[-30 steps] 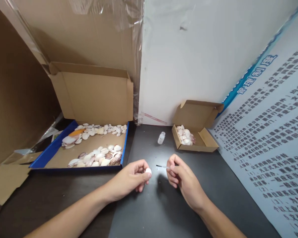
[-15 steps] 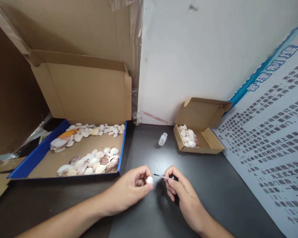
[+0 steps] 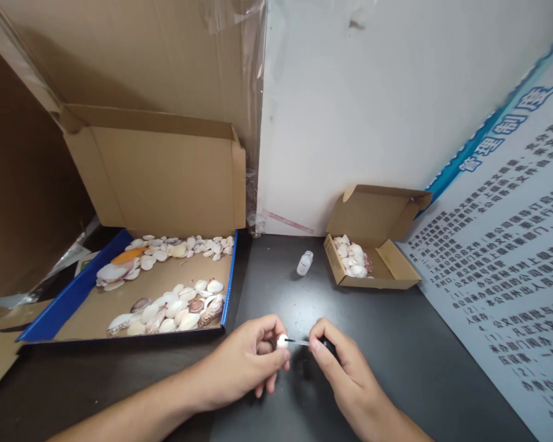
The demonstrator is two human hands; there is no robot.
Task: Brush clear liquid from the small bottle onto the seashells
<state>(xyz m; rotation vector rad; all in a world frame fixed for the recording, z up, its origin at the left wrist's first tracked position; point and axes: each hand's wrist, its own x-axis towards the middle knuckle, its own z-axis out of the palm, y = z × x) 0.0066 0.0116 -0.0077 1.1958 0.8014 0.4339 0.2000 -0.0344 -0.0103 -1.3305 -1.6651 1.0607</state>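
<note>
A dark tabletop fills the lower middle of the frame, and at left on it a large box with blue sides stands with its lid raised, holding shells in two loose bands. The left hand reaches in from the lower left, its forearm slanting up to the right, the fingers curled and the thumb facing up. The right hand comes from the lower right, slanting up to the left, knuckles bent. At right centre a small cardboard box, also open, has pale shells heaped in its left half. A thin brush lies almost level in the lower centre, its long axis running left to right and its dark tip pointing left; right thumb and index finger pinch it near the front of its black handle, the shaft projecting beyond them. Above the hands, a small clear bottle stands on the tabletop. A small white shell is pinched at the left fingertips, the brush tip overlapping it; whether they touch is too small to tell.
</note>
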